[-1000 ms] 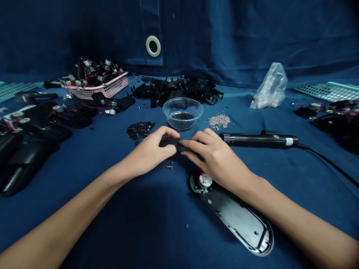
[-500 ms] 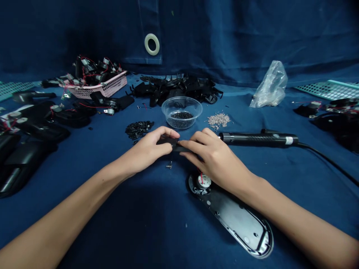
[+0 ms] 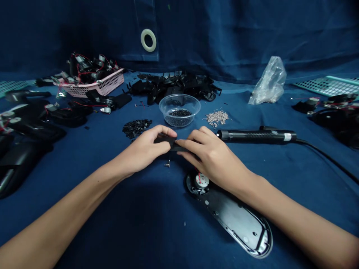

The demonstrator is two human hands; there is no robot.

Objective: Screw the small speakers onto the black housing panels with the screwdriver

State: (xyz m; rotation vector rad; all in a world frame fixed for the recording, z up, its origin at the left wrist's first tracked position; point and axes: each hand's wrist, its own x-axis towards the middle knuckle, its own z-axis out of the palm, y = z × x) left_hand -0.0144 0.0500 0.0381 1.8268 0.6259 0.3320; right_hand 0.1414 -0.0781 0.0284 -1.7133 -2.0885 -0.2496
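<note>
Between my two hands is a flat black part (image 3: 177,148), partly covered by fingers. My left hand (image 3: 150,149) grips its left end between thumb and fingers. The fingers of my right hand (image 3: 206,151) close on its right end. Just below the part, a few small screws (image 3: 167,164) lie on the blue cloth. Under my right wrist rests an elongated black shell (image 3: 238,220) with a round white motor (image 3: 202,181) and a red wire at its upper end.
Ahead stands a clear bowl (image 3: 180,111) of small black pieces, between a black pile (image 3: 136,128) and silver screws (image 3: 217,118). A corded electric screwdriver (image 3: 256,136) lies right. Farther back are a pink basket (image 3: 108,83), black parts (image 3: 174,86) and a plastic bag (image 3: 269,82).
The whole view has shifted slightly, so the objects appear a little farther left and mostly higher. Both hands keep nearly the same hold on the black part.
</note>
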